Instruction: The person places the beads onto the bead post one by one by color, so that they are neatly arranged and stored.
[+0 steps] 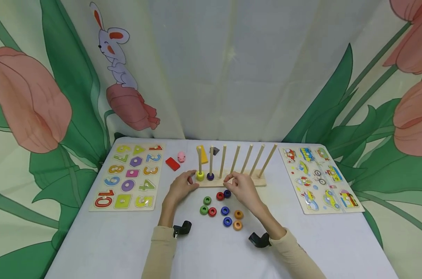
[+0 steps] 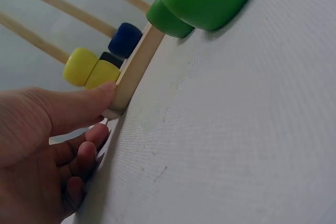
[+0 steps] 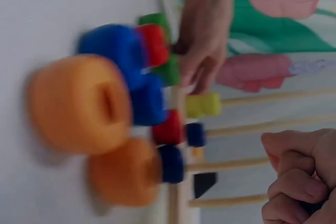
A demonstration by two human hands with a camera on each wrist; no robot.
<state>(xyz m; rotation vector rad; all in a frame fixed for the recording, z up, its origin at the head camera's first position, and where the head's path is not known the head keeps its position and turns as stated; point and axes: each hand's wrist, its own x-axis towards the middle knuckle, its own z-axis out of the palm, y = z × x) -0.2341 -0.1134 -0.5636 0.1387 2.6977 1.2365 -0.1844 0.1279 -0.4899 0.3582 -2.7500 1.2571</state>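
Observation:
A wooden peg board [image 1: 232, 181] with a row of upright pegs stands mid-table. My left hand [image 1: 182, 186] grips its left end, with the thumb at the front corner in the left wrist view. Yellow rings [image 2: 81, 69] sit on the leftmost peg and a dark blue ring [image 1: 210, 176] on the one beside it. My right hand [image 1: 244, 188] hovers before the middle pegs, fingers bent, and no held thing is plain to see. Below it lies another dark blue ring [image 1: 227, 193]. Closer to me are red [image 1: 212, 212], green [image 1: 204, 210], blue [image 1: 227, 221] and orange rings [image 1: 237, 225].
A number puzzle board [image 1: 132, 159] lies at left and a vehicle picture board [image 1: 303, 172] at right. Behind the pegs are a red block [image 1: 172, 164], a pink pig figure [image 1: 181, 156], a yellow block [image 1: 204, 155] and a dark grey piece [image 1: 216, 150]. A printed curtain [image 1: 211, 77] hangs behind.

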